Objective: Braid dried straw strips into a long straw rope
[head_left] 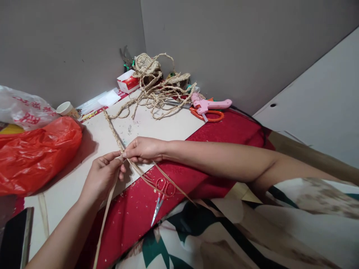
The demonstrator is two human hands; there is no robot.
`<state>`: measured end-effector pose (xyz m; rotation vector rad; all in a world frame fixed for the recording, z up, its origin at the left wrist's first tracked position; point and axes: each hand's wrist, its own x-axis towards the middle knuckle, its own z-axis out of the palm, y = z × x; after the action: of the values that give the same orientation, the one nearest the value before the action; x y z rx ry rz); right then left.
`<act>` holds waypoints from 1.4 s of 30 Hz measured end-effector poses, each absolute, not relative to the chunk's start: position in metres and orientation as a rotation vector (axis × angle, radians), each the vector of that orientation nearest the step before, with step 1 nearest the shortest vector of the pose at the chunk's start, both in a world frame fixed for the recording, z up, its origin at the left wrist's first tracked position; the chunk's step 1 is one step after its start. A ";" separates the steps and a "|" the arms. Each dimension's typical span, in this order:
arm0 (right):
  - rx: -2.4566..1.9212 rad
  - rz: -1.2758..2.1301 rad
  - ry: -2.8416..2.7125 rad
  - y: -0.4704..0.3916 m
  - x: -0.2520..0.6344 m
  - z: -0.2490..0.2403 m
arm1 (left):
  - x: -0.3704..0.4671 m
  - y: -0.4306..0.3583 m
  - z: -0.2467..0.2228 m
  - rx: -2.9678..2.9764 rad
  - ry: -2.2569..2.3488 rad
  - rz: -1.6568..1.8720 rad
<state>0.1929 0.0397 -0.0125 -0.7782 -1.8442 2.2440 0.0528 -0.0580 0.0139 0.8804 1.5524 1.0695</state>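
Note:
A braided straw cord (112, 130) runs from the rope heap down to my fingers, its loose flat strands hanging below. My left hand (105, 172) pinches the strands at the lower end of the braid, and one strand (106, 216) trails down from it. Close against it, my right hand (143, 149) is also closed on the strands, fingertips nearly touching the left ones. More strands (140, 173) stretch from under the right hand toward my lap. Small scissors (161, 198) with red handles lie on the red cloth, partly crossed by strands.
A heap of braided rope (157, 87) lies at the back near a red and white box (128, 81). A pink glue gun (210, 104) rests on orange-handled scissors (214, 116). At left are a red plastic bag (42, 153), a paper cup (67, 110) and a phone (15, 239).

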 end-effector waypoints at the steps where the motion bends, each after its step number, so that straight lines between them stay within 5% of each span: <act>1: -0.798 2.280 -1.787 0.038 0.192 -0.011 | 0.055 -0.059 0.015 0.897 1.564 1.073; 25: -0.940 2.022 -1.735 0.014 0.188 -0.001 | 0.088 -0.062 0.024 1.889 2.410 0.389; 37: -0.926 1.983 -1.667 0.019 0.182 -0.008 | 0.107 -0.077 0.020 1.747 2.252 0.726; 42: -0.846 2.117 -1.622 0.024 0.188 -0.005 | 0.087 -0.086 0.031 1.598 2.229 1.172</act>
<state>0.1880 0.0242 -0.0052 -0.8462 -1.6216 2.1173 0.0867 -0.0861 0.0310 1.5983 2.2293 1.1720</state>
